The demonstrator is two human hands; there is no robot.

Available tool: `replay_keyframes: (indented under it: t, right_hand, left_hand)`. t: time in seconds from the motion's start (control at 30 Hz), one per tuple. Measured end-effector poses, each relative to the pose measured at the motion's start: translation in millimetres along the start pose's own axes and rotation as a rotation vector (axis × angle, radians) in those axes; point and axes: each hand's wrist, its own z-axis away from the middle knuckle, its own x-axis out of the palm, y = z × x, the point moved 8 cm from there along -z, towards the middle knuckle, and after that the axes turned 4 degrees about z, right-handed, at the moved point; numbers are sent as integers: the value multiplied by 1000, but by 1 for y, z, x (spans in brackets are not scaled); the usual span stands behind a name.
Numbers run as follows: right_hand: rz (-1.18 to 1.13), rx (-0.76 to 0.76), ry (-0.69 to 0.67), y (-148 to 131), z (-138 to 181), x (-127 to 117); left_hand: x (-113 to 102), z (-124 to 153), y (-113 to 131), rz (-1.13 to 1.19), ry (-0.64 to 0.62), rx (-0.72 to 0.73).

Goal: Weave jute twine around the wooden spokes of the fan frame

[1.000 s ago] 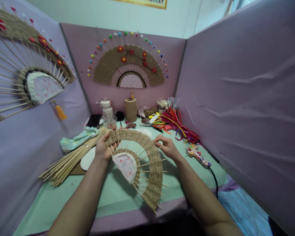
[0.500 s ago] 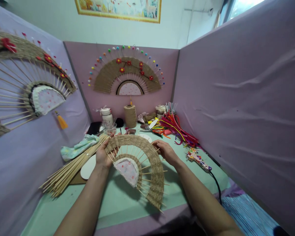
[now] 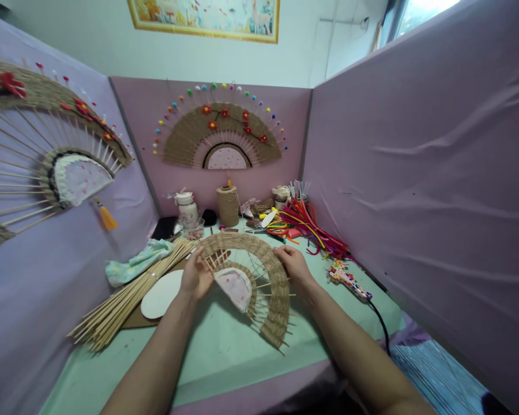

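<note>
I hold a half-round fan (image 3: 268,276) of woven twine on thin wooden sticks, with a pale flowered fabric centre, just above the green table (image 3: 216,351). My left hand (image 3: 198,275) grips its left end, fingers curled round the sticks and twine. My right hand (image 3: 292,262) pinches the woven band on the right side. The fan is tilted, its lower end pointing toward the table's front edge.
A bundle of wooden sticks (image 3: 125,294), a white oval card (image 3: 161,294) and a patterned cloth (image 3: 136,258) lie at the left. A twine spool (image 3: 228,205), a jar (image 3: 187,206), pipe cleaners (image 3: 315,226) and a glue gun (image 3: 348,279) stand behind and right. Purple panels carry finished fans (image 3: 221,134).
Both hands moved the fan slightly right and farther from me. The view tipped upward, showing more of the wall picture. The white oval card is now more exposed.
</note>
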Motion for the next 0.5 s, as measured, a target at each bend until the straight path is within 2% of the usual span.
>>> replay_keyframes:
  t: [0.07, 0.13, 0.27, 0.37, 0.5]
  right_hand:
    - [-80, -18, 60, -3, -1, -6]
    - [-156, -26, 102, -6, -1, -11]
    - [-236, -7, 92, -5, -1, -8]
    - [-235, -46, 51, -5, -5, -5]
    - [-90, -212, 27, -17, -7, -8]
  left_hand:
    - [3, 4, -22, -80, 0, -96]
    - [2, 10, -45, -165, 69, -166]
    - [16, 19, -76, -189, -19, -174]
    - [21, 21, -72, -188, -51, -135]
    - [22, 19, -52, -203, -88, -77]
